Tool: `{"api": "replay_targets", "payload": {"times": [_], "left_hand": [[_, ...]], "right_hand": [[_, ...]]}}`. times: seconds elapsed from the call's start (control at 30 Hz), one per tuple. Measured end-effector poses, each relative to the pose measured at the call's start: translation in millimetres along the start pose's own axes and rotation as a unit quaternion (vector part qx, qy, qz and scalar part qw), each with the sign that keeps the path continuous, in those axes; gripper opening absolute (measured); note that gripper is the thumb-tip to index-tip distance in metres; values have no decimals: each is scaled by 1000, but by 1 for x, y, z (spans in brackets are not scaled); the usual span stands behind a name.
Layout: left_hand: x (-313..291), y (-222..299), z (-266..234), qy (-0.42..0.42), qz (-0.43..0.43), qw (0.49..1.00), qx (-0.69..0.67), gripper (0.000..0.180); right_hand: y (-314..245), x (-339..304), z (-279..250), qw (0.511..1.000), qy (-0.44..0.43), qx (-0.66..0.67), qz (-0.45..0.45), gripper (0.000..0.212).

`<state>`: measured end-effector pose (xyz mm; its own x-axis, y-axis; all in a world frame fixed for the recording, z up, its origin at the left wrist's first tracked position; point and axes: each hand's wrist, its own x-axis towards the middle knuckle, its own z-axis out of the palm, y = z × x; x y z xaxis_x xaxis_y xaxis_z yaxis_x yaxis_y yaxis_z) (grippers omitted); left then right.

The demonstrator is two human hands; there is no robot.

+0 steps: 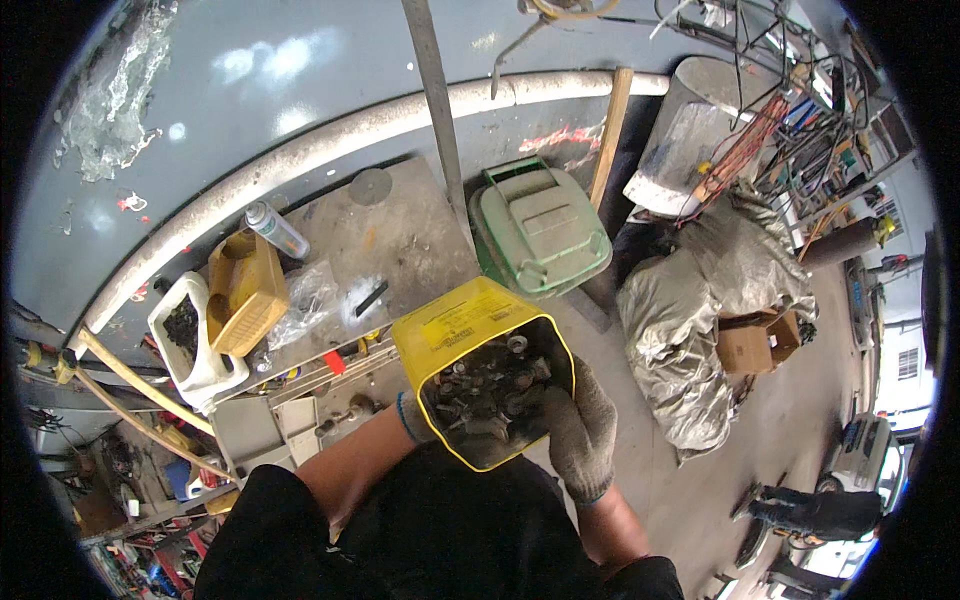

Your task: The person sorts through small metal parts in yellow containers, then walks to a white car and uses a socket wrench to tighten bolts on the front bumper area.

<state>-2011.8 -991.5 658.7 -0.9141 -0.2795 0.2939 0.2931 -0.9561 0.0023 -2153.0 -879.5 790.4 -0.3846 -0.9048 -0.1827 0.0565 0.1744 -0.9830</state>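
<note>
A yellow plastic container [470, 320], cut open on one side, is tilted toward me in front of my body. Loose bolts, nuts and other small metal parts [490, 390] lie in its dark inside. My left hand [415, 417], in a grey knit glove, holds the container at its lower left; its fingers are hidden behind the wall. My right hand [582, 435], gloved the same way, straddles the right rim. Part of that glove reaches over the metal parts while the rest lies along the outer wall.
At left, a workbench [420, 215] bears a spray can [277, 230], a yellow cut-open jug [245, 295] and a white one [185, 335]. A green lidded bin [540, 230] stands ahead. Rightward are a silvery tarp [670, 350], a cardboard box [750, 342] and another person [820, 512].
</note>
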Motion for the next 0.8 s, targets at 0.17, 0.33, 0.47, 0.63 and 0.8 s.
{"api": "replay_targets", "payload": {"times": [0.17, 0.33, 0.47, 0.63, 0.8], "left_hand": [[9, -23, 10, 10, 9, 998, -63, 62], [19, -30, 19, 38, -5, 997, -62, 62], [22, -28, 39, 45, -39, 990, -126, 62], [27, -25, 51, 14, -40, 996, -74, 65], [4, -22, 28, 147, -4, 974, 174, 67]], "right_hand": [[15, -9, -23, 997, -29, -48, -57, 38], [18, -24, -42, 988, 21, -112, -106, 43], [11, -40, -53, 959, 103, -192, -180, 45], [-2, -57, -54, 909, 32, -298, -290, 38], [-18, -49, -34, 878, -80, -383, -275, 42]]}}
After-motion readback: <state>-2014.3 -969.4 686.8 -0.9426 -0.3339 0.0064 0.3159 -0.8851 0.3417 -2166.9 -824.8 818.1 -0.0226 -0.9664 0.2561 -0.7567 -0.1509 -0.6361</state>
